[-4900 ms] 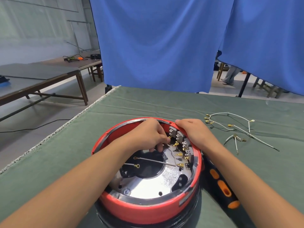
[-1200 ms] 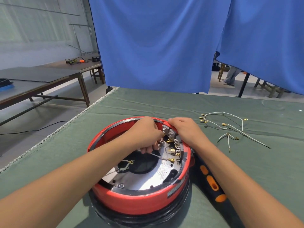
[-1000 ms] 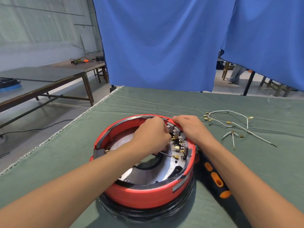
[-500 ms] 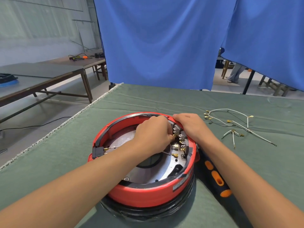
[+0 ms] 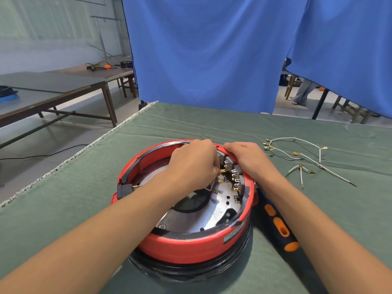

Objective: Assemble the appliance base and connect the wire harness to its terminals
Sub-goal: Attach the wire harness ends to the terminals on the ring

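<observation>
the red appliance base (image 5: 191, 245) sits on the green bench (image 5: 318, 219). the left hand (image 5: 192, 166) is curled closed inside it, fingertips pinching a brass connector (image 5: 222, 170) by the terminals (image 5: 234, 177). the right hand (image 5: 248, 160) lies flat and open on the far rim. spare wire harness (image 5: 305, 158) lies well apart to the right.

head cam: worn on head, faces forward-down, close over green table (image 5: 169, 128)
shared views: single view only
</observation>
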Demonstrator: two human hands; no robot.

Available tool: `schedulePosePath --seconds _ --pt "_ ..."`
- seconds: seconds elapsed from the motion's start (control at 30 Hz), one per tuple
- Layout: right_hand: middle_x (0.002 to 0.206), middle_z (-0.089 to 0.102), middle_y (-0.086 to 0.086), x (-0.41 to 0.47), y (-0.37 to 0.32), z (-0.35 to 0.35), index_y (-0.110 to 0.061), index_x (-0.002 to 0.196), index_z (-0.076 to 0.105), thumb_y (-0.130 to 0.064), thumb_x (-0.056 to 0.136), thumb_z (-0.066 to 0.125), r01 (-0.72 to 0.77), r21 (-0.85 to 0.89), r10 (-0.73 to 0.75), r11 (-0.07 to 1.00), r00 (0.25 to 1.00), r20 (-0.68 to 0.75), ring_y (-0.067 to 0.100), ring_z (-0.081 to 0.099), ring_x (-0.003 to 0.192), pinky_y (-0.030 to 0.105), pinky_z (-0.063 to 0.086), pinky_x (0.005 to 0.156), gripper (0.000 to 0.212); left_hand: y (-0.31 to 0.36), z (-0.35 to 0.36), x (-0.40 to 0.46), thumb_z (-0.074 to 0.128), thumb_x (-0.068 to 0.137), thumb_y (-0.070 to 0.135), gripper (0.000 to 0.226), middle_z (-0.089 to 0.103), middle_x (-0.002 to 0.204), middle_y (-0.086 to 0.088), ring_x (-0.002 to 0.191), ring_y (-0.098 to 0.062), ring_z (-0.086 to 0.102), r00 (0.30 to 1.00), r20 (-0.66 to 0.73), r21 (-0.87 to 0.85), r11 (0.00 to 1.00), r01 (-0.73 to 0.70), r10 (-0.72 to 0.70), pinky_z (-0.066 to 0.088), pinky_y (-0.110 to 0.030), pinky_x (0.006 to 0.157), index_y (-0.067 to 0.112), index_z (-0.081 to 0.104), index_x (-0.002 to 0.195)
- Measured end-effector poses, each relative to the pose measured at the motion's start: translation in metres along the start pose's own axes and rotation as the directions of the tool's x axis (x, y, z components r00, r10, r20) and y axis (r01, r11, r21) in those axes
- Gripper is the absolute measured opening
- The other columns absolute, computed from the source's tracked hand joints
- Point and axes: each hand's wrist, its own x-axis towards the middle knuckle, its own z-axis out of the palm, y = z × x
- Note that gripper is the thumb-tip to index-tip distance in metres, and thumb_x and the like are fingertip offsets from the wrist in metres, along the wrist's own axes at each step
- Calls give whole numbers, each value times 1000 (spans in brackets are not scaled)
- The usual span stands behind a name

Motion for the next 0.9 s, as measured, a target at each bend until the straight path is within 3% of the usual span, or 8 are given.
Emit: schedulePosePath --seconds 0.17,0.3,0.4,0.5,0.67,0.9 --pt "66 53 8 0 -1 0 -13 67 56 -26 91 53 -5 6 5 1000 1000 0 14 45 62 30 32 58 27 4 2 0 62 79 19 18 70 88 -2 86 -30 62 1000 -30 44 999 -7 8 37 -30 63 25 75 89" --pt "68 54 8 0 0 1 -2 68 59 -27 91 53 -13 6 13 1000 1000 -2 14 46 64 30 32 59 35 7 3 1 61 77 18 18 57 75 -2 72 -30 52 999 -46 98 995 10 -6 35 -32 61 19 73 91" --pt "68 52 8 1 0 1 -13 68 58 -26 91 53 -2 2 2 1000 1000 -1 14 45 64 30 31 59 27 10 3 1 60 77 16 16 44 65 1 68 -28 42 999 -48 139 990 15 -9 35 -31 61 18 71 89" --pt "67 52 7 1 0 1 -13 66 56 -26 91 54 6 6 -6 1000 1000 -5 14 44 64 30 32 61 28 11 3 1 60 77 15 14 34 58 3 66 -29 40 999 -46 165 986 20 -12 33 -31 60 17 70 86" --pt "67 55 6 0 0 0 -13 67 60 -27 91 53 7 -7 -7 1000 1000 -8 15 46 64 30 33 60 28 10 4 2 60 76 16 17 46 68 -1 68 -28 42 998 -61 142 990 15 -7 35 -31 61 18 72 88" --pt "65 54 6 0 0 0 -14 66 57 -27 91 54 5 -2 -5 1000 1000 -10 14 45 61 30 32 58 28 9 9 4 60 76 16 15 34 56 5 65 -27 41 997 -82 154 988 -4 17 34 -32 60 18 70 85"
